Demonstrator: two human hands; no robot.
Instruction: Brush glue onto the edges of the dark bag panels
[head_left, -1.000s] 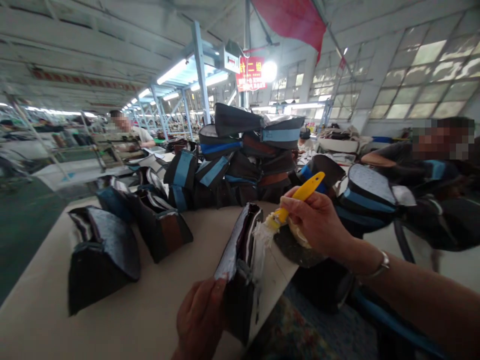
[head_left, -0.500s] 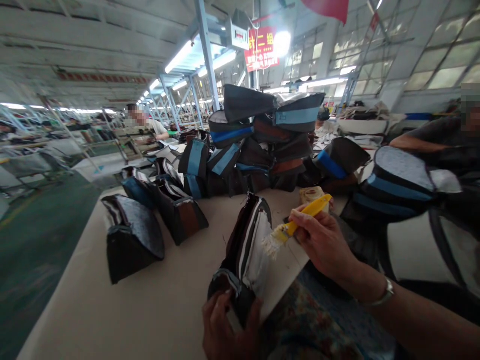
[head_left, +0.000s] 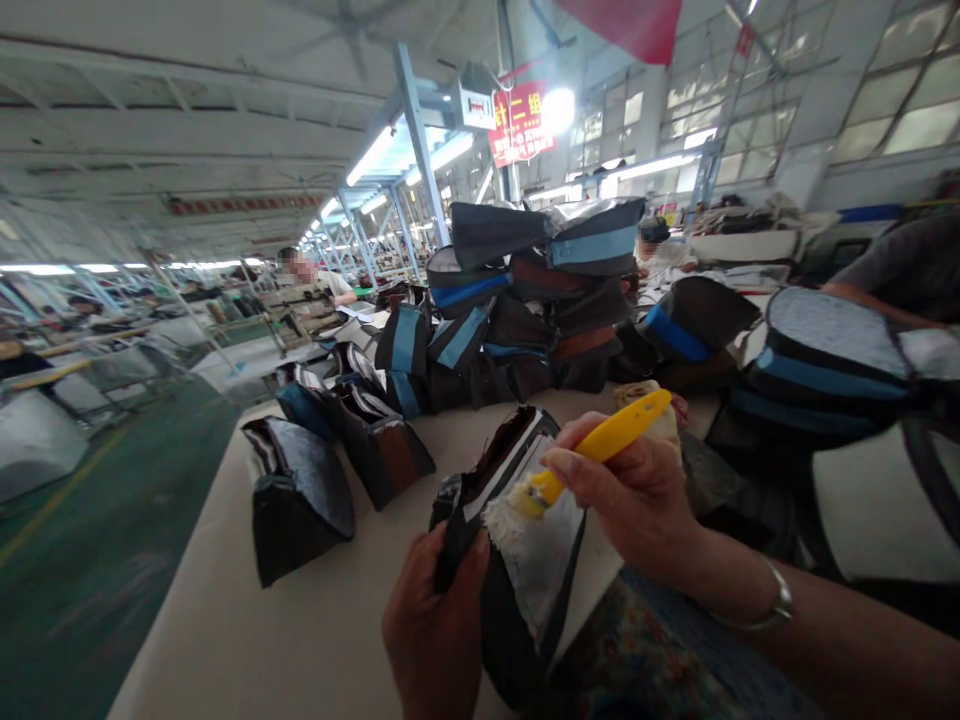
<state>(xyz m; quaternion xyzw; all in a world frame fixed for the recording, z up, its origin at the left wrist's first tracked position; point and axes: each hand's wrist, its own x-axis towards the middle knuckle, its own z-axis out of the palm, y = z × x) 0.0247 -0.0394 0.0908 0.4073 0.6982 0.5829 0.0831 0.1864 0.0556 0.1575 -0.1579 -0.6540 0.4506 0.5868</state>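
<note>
My left hand (head_left: 435, 620) grips the near left edge of a dark fabric piece (head_left: 517, 610) with a pale grey panel, tilted over the table's front edge. A yellow brush (head_left: 611, 435) is pinched in my right hand (head_left: 637, 490), its handle pointing up and right. White paste coats the bristles (head_left: 510, 515), which lie against the upper left part of the pale panel. The piece's open side shows brown and white layers.
Similar dark pieces with blue or brown bands form a pile (head_left: 517, 330) at the table's (head_left: 315, 650) back. One piece (head_left: 300, 500) stands at the left. More lie at the right (head_left: 832, 350), near a person's arm (head_left: 877, 290). Other people sit farther back.
The fabric piece has turned, so its pale panel faces up more. My right hand has brought the brush down onto the panel. My left hand has moved slightly up and left.
</note>
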